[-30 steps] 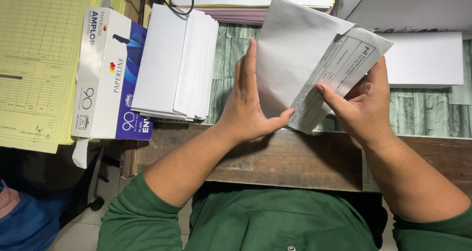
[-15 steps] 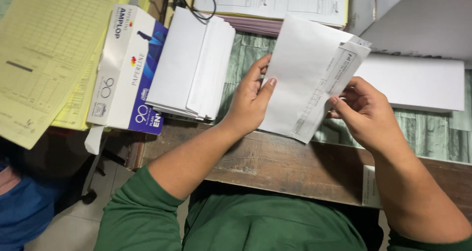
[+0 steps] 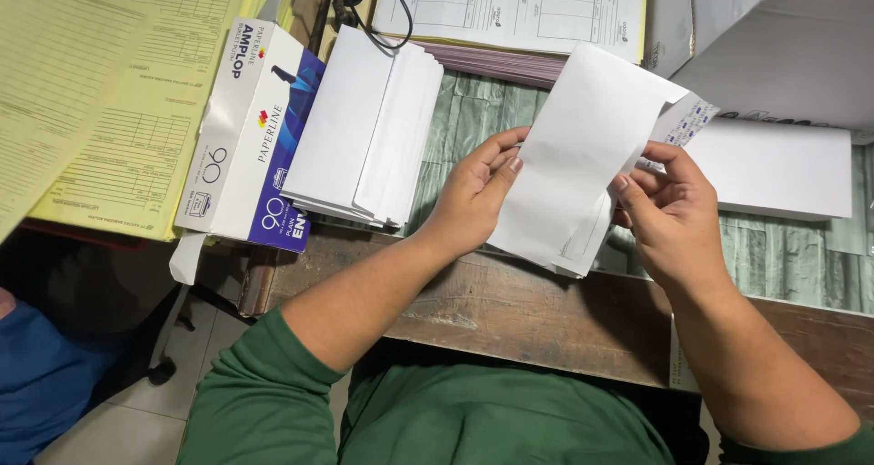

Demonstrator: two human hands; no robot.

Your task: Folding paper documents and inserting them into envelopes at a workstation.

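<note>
Above the wooden desk edge (image 3: 546,310), a white envelope (image 3: 583,156) is held tilted between both hands, w/ a printed slip (image 3: 685,121) showing at its upper right corner, partly tucked inside. Left hand (image 3: 473,192): fingers (image 3: 505,156) pressed together along the envelope's left edge, thumb presumably behind, hidden. Right hand (image 3: 669,215): thumb and fingertips pinching the envelope's right side, just below the slip. For a clean insertion (judged), the mouth should be kept open by the left grip while the slip is fed straight, corners aligned, no creasing. Counts: 1 envelope in hand; 1 slip; 1 stack of white envelopes (image 3: 369,128) to the left, number per stack not countable; 1 envelope box (image 3: 250,137), white and blue, touching that stack; 1 further white envelope (image 3: 774,169) lying flat at right; yellow forms (image 3: 109,101) at far left, at least 2 sheets; 1 printed form (image 3: 519,10) at top; 1 black cable (image 3: 369,10)
</note>
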